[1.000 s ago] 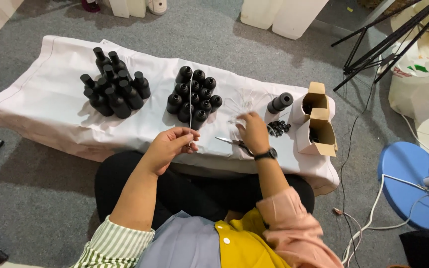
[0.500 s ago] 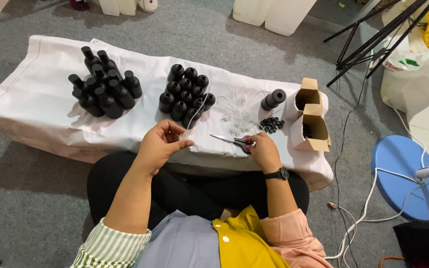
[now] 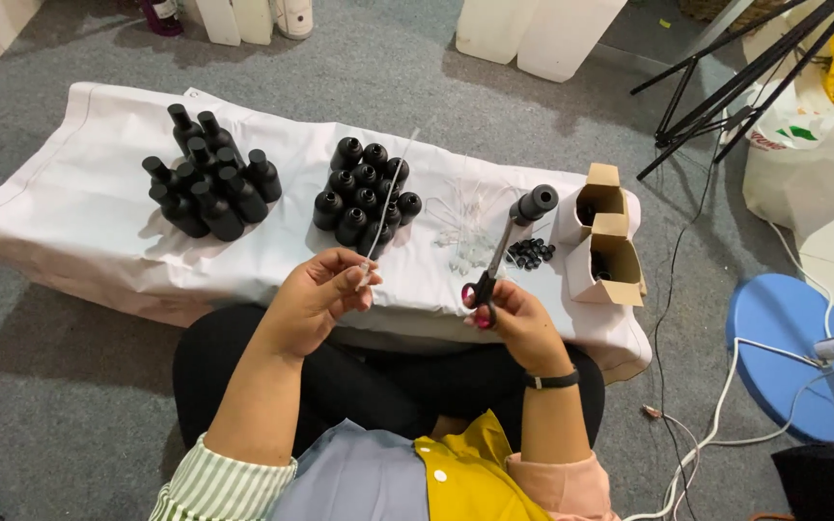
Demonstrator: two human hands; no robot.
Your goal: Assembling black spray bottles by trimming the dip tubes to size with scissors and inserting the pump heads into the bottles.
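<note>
Head view showed your left hand [image 3: 316,294] pinching a thin clear tube [image 3: 385,198] upright, your right hand [image 3: 514,318] gripping closed scissors [image 3: 490,270] — black bottles [image 3: 367,193] and open cardboard boxes [image 3: 605,241] crowded the white cloth [image 3: 79,207] beyond.

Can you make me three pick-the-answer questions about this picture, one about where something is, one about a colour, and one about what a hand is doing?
1. Where do the two open cardboard boxes stand?
A. at the right end of the white cloth
B. on the blue stool
C. on the person's lap

2. What colour are the bottles?
A. white
B. black
C. green

3. What does the right hand hold?
A. a bottle
B. nothing
C. scissors

Answers:
1 A: the boxes sit at the cloth's right end, beside a heap of small black caps.
2 B: both clusters of bottles are black.
3 C: its fingers grip the scissors, while the left hand pinches a thin clear tube.
</note>
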